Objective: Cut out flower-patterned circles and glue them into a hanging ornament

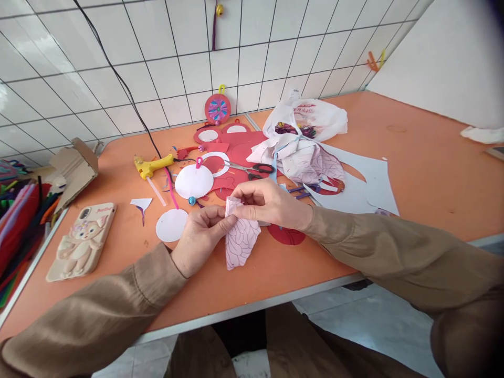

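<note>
Patterned fabric [244, 240] looks light and limp; left hand [202, 231] and right hand [271, 206] pinch its top above the bench's [189, 302] front edge.

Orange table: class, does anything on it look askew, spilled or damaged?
The cardboard at the left looks bent, its flaps at odd angles. The patterned heap right of the scissors is crumpled rather than folded. No liquid spill shows.
</note>
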Demonstrator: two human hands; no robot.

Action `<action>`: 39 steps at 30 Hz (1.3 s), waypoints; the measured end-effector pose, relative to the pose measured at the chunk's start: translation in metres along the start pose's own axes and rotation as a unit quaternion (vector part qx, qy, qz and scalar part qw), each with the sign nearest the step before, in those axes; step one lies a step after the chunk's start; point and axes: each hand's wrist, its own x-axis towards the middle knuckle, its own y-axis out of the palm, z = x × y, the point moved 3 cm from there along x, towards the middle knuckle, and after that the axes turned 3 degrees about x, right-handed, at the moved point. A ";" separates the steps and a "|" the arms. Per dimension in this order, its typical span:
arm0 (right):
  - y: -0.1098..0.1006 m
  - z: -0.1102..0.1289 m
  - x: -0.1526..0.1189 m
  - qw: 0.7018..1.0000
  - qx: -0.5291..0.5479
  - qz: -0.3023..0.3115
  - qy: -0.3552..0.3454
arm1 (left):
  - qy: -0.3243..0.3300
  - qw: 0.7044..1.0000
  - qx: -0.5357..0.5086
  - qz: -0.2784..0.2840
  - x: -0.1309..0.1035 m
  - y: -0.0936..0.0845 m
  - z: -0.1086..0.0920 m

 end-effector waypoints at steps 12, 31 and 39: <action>-0.005 -0.001 0.002 1.000 -0.012 0.015 0.019 | -0.006 0.999 -0.015 -0.029 0.001 -0.003 0.003; -0.008 0.004 -0.002 0.984 -0.133 0.018 -0.119 | -0.011 0.984 -0.165 -0.064 0.008 -0.009 0.007; -0.017 0.000 -0.001 0.958 -0.188 0.032 -0.215 | -0.029 0.984 -0.173 -0.035 0.009 -0.008 0.004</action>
